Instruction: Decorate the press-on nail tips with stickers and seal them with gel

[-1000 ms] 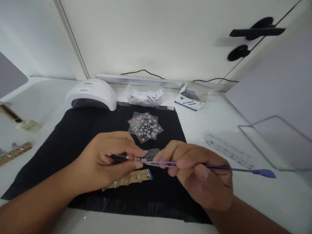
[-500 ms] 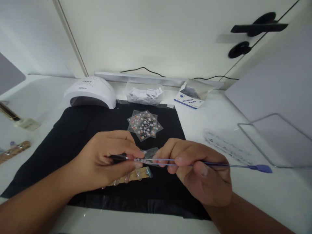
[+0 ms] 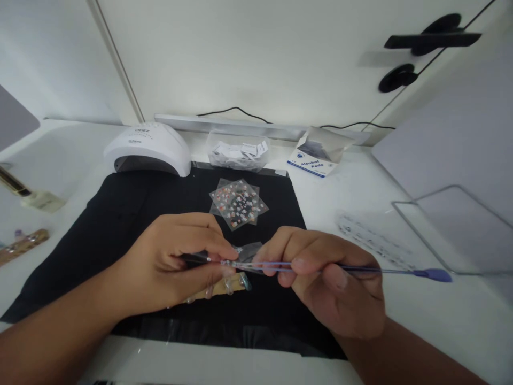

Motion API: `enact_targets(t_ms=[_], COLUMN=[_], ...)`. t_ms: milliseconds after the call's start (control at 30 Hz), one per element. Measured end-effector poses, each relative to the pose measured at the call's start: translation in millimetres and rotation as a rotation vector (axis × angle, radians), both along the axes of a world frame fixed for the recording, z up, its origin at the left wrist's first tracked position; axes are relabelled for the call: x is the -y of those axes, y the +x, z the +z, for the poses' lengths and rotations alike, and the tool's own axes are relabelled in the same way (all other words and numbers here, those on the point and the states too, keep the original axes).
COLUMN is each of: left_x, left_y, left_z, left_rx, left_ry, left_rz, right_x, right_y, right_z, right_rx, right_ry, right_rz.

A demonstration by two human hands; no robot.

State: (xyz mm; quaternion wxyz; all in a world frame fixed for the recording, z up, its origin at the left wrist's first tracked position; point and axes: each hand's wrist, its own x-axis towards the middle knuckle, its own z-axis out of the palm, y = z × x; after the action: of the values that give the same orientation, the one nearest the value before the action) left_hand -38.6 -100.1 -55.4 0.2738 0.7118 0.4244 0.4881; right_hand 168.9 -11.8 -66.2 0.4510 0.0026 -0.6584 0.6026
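My right hand (image 3: 336,283) is closed around purple tweezers (image 3: 276,266), whose slim tips point left. Between thumb and fingers, my left hand (image 3: 188,267) pinches a clear nail sticker sheet (image 3: 251,250) with small pale designs. The tweezer tips meet the sheet close to my left fingertips; whether a sticker is caught between them is too small to tell. Below the left hand, partly covered by it, a tan strip (image 3: 222,289) bearing several clear nail tips lies on a black mat (image 3: 272,315). More sticker sheets (image 3: 239,203) lie fanned out beyond my hands.
Along the back stand a white nail lamp (image 3: 150,147), a clear tub of packets (image 3: 238,152) and an alcohol pads box (image 3: 316,155). A polish bottle (image 3: 42,200) and another nail strip (image 3: 26,246) are at left. A wire stand (image 3: 441,230) is at right.
My right hand and the tweezers have shifted very slightly right. The left hand keeps its hold on the sheet, and the view has tilted a little.
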Motion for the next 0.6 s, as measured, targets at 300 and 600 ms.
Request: enact_targets(t_ms=[300,600], left_x=[-0.2,-0.3], left_y=[0.3,0.8], left_z=[-0.1,0.8], left_rx=[-0.001,0.017], left_ry=[-0.001,-0.047], left_rz=[0.002,0.037], right_x=[1.1,1.3], right_y=[1.1,-2.0], right_z=[0.5,-1.6], right_rx=[0.008,0.004], right_ry=[-0.021,-0.007], right_rz=[0.010,-0.018])
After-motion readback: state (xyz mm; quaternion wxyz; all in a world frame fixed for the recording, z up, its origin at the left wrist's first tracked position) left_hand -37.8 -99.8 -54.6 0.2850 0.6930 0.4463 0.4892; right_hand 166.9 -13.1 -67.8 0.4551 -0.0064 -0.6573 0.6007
